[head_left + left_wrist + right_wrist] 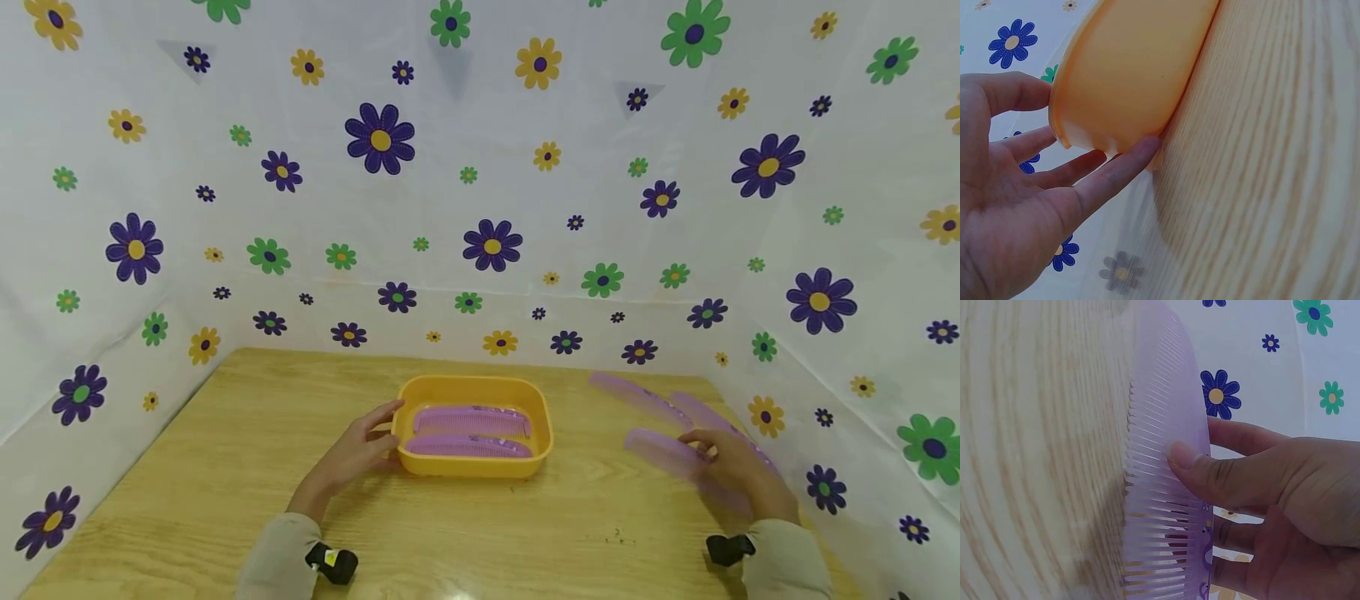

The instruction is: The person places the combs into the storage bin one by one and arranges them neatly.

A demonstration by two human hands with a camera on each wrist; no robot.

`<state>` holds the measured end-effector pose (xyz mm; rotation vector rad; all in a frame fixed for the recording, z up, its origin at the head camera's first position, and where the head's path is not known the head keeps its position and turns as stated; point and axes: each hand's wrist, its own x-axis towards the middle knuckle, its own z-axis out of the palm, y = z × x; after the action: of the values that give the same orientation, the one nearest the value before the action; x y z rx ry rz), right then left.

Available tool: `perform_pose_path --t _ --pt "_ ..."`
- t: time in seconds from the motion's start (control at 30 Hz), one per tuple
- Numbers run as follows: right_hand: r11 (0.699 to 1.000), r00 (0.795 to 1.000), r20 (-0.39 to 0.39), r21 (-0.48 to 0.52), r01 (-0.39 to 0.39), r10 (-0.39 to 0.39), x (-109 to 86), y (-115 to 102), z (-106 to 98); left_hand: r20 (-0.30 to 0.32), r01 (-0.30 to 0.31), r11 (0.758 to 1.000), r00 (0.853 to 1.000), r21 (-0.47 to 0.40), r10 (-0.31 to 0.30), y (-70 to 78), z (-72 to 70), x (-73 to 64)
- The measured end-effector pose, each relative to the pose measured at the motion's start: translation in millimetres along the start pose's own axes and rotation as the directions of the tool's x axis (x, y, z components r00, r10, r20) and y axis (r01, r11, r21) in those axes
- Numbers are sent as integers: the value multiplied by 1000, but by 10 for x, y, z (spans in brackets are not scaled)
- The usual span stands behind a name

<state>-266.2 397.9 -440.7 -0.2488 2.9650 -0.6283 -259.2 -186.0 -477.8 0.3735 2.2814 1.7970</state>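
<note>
A yellow plastic tray (471,468) stands on the wooden table with two purple combs (471,421) lying lengthwise inside. My left hand (358,454) rests against its left end; in the left wrist view the spread fingers (1119,172) touch the wall of the tray. On the right, my right hand (731,467) pinches another purple comb (663,450) between thumb and fingers. The right wrist view shows this comb (1163,412) on edge, teeth toward the table, with the thumb flat on its near face.
Behind the right hand lie two more purple combs, one farther back (637,393) and one toward the right edge (697,410). The wooden table (480,542) meets white cloth walls (480,192) printed with flowers on its back and sides.
</note>
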Motion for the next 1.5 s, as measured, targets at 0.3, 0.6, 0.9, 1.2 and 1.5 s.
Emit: perform_pose_path --t 0.3,0.6,0.9,1.2,1.5 --pt "989 989 -38 29 142 -141 51 67 -15 0 -1 1000 1000 -3 1 20 -5 15" --pt "987 993 4 105 118 -119 12 -20 -91 -1 -1 1000 1000 -15 1 12 10 -3" --pt "978 984 -1 108 176 -177 -9 -103 -108 1 -4 1000 1000 -26 5 11 14 1" --pt "946 951 -79 102 306 -299 7 -160 -88 6 -7 1000 1000 -30 7 14 10 3" --pt "965 970 -94 113 236 -226 11 -226 -77 2 1 1000 1000 -25 -1 8 21 3"
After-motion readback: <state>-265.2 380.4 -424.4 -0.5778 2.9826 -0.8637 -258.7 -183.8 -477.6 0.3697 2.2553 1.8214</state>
